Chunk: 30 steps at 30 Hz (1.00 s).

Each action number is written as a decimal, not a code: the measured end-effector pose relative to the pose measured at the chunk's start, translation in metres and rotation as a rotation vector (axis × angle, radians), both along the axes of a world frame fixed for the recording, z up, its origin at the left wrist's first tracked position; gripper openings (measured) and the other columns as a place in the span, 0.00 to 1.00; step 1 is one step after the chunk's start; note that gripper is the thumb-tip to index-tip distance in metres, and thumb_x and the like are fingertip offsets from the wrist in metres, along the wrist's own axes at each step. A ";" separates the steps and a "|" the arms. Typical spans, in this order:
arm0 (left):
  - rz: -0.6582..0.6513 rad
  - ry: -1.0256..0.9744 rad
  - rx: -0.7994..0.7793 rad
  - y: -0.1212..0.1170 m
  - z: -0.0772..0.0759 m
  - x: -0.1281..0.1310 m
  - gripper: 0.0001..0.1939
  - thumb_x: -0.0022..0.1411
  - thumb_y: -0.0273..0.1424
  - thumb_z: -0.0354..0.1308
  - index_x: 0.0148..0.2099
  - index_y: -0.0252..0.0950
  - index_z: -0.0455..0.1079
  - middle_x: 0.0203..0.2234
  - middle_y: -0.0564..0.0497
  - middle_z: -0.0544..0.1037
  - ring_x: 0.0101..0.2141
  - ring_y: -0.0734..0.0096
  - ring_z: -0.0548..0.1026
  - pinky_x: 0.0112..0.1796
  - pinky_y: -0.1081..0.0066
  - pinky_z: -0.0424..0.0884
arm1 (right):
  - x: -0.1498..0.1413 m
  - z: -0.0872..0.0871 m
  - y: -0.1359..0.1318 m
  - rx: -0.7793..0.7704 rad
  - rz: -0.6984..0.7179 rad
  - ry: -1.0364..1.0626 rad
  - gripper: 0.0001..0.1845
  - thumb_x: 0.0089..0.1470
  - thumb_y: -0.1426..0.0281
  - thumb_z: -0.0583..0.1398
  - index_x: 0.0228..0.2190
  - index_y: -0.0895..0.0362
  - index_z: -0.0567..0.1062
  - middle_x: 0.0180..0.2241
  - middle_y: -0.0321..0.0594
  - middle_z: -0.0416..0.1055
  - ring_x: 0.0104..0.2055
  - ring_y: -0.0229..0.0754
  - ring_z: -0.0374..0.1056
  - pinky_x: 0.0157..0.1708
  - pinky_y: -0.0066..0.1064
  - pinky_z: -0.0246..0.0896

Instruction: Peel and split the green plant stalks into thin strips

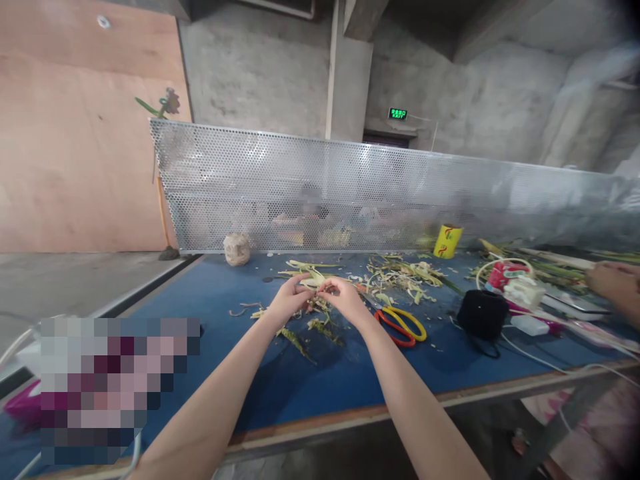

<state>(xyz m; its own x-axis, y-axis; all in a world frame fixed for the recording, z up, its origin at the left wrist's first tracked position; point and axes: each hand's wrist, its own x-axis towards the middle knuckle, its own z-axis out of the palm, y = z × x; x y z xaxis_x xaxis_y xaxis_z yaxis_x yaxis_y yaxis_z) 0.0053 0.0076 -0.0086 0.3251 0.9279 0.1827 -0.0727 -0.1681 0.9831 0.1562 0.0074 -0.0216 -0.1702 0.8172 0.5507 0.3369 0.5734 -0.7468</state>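
Note:
My left hand [289,298] and my right hand [344,298] meet over the blue table [280,393], fingers pinched together on a thin pale green leaf strip [311,288] held between them. Below the hands lie woven green leaf pieces [320,327] and loose trimmings. Scissors with red and yellow handles [403,325] rest on the table just right of my right hand.
A perforated metal screen [350,187] stands along the table's far edge. Leaf scraps [400,273], a ball of twine [237,249], a yellow cup [447,241], a black pouch [483,313] and cables lie about. Another person's hand [617,283] is at the right.

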 end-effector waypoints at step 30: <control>0.030 0.021 0.082 0.001 0.000 -0.003 0.36 0.40 0.29 0.63 0.52 0.29 0.55 0.18 0.56 0.74 0.18 0.78 0.67 0.23 0.76 0.61 | -0.003 0.002 -0.001 0.065 0.026 0.032 0.01 0.42 0.72 0.58 0.22 0.57 0.70 0.27 0.37 0.68 0.31 0.38 0.65 0.31 0.29 0.61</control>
<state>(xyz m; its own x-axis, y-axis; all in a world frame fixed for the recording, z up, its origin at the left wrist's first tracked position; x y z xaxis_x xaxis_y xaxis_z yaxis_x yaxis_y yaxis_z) 0.0027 0.0087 -0.0085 0.3016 0.9195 0.2522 -0.0454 -0.2504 0.9671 0.1533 0.0061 -0.0199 -0.1722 0.7750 0.6080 0.2980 0.6293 -0.7178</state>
